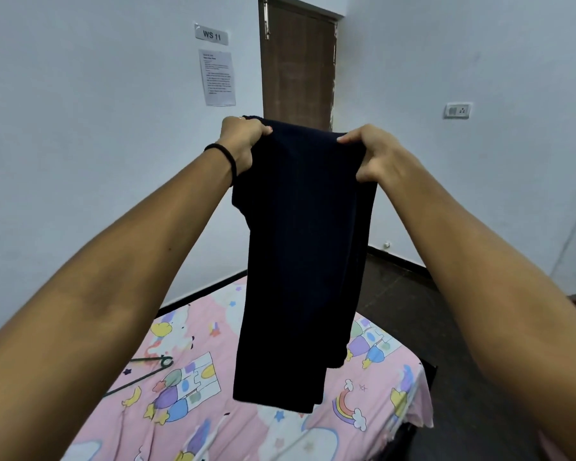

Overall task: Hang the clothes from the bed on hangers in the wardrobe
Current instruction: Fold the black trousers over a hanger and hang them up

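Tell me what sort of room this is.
Likely a bedroom set up as a workstation: a bed with a pink cartoon sheet, a wooden door, and a wall sign reading WS 11.

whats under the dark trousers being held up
Below the dark trousers lies the pink patterned bedsheet, not touching them. The cloth hides the sheet directly behind it.

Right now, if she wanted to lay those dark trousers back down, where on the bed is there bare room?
Both hands, left and right, hold the navy trousers up over the bed. The pink cartoon sheet lies bare beneath and right of their hem, out to the far corner. The left side is taken: a dark hanger lies there by the left forearm.
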Available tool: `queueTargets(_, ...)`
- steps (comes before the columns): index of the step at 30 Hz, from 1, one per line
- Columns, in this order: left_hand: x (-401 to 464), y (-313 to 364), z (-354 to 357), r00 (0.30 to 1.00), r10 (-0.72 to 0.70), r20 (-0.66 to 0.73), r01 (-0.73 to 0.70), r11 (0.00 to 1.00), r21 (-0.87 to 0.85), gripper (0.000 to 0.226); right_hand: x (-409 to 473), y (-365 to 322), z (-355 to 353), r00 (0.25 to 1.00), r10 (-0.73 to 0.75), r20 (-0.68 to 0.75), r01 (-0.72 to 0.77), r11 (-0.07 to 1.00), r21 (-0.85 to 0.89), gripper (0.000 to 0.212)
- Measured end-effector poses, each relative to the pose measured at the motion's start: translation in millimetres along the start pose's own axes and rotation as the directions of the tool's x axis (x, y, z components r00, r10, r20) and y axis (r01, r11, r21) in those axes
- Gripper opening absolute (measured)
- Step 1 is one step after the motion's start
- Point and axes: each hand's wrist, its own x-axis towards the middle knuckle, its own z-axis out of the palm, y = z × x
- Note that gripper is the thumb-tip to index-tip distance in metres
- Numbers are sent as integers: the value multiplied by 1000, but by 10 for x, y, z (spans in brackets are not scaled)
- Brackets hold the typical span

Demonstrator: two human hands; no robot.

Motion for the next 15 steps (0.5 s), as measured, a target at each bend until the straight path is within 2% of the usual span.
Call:
queueTargets(2, -5, -5, -29, 998, -18, 67, 13, 998, 67, 32, -39, -19, 28, 997, 7, 80, 2, 994, -106, 25)
queueTargets(4, 31, -10, -53, 1000, 14, 17, -15, 994, 110, 41, -9, -87, 46, 992, 47, 118, -14, 966, -260, 21)
queueTargets(7, 63, -46, -72, 990, 100, -102, -80, 980, 181, 63, 42, -162, 67, 994, 84, 69, -48, 907, -419, 17)
queueTargets(9, 72, -103, -60, 982, 162, -99, -138, 968, 212, 82, 83, -161, 84, 997, 76, 27, -53, 876, -479, 12)
queueTargets(10, 78, -130, -56, 974, 212, -82, -186, 951, 246, 80, 90, -146, 94, 998, 62, 11, -49, 868, -495, 9)
queueTargets(12, 60, -131, -70, 957, 287, -41, -260, 911, 321, 62, 121, -135, 101, 999, 42, -22, -48, 856, -516, 5)
queueTargets(15, 86, -109, -121, 959, 282, -17, -262, 910, 322, 45, 151, -153, 66, 997, 51, -51, -70, 844, -532, 21)
